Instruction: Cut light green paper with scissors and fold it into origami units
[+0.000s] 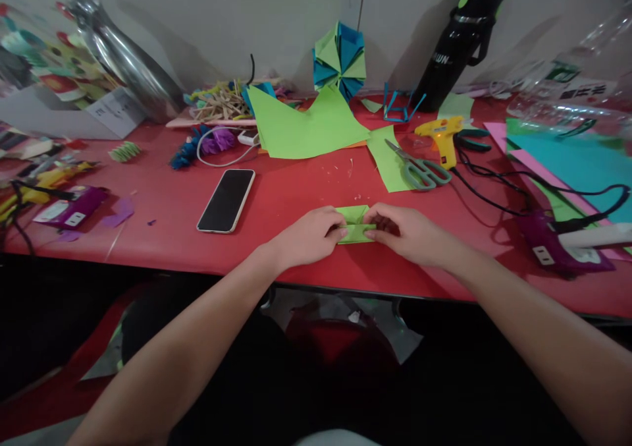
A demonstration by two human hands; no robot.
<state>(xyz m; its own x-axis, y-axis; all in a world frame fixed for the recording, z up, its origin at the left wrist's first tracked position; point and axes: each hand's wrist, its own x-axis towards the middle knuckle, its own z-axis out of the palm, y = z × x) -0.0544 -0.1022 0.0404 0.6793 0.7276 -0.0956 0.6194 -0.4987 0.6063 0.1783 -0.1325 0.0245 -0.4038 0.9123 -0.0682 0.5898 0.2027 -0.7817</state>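
Observation:
A small folded piece of green paper (354, 234) lies near the front edge of the red table, with creases and a raised flap. My left hand (313, 234) pinches its left side between thumb and fingers. On the opposite side my right hand (402, 230) pinches the right end the same way. Behind it are larger sheets of green paper (311, 130) and grey-handled scissors (422, 170) resting partly on a green strip. A phone (227, 200) with a dark screen lies left of my hands.
A yellow glue gun (442, 136) with a black cable lies at the right, near a purple power strip (557, 242). Against the wall stand a blue-and-green folded paper ball (340, 60), a black bottle (459, 44) and a steel flask (126, 60). Coloured sheets (573, 163) lie far right.

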